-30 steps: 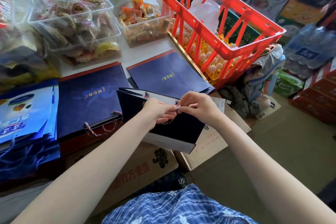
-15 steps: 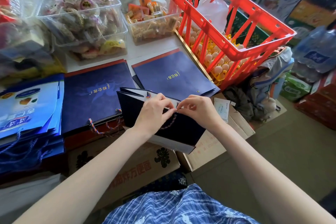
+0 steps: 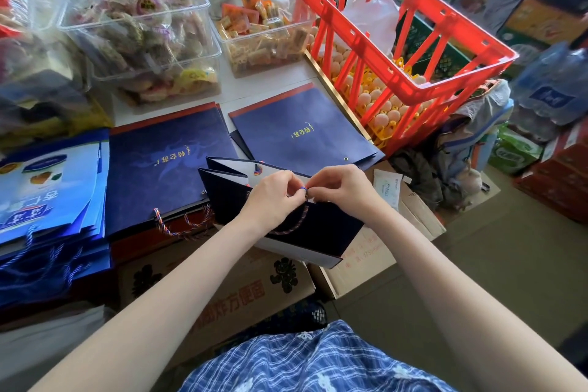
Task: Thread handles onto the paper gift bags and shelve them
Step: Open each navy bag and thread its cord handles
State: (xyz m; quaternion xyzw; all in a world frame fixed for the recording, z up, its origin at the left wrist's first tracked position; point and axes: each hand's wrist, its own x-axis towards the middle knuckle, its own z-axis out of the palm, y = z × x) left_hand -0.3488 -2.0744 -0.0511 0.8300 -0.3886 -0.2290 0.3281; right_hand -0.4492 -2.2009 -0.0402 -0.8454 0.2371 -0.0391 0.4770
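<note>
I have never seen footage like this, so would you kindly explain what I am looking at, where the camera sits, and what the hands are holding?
There is no machine here: a person works with two bare hands, and the single wide-angle camera is worn on their head, looking forward and down. The left hand and the right hand meet over the top edge of a dark navy gift bag, pinching a twisted cord handle whose loop hangs down the bag's front. It looks like the cord end is being worked at the rim. Behind it, flat navy bags lie on the white table; another stack to the left already has cords. Further back are clear tubs of snacks and a red crate with eggs inside.
</note>
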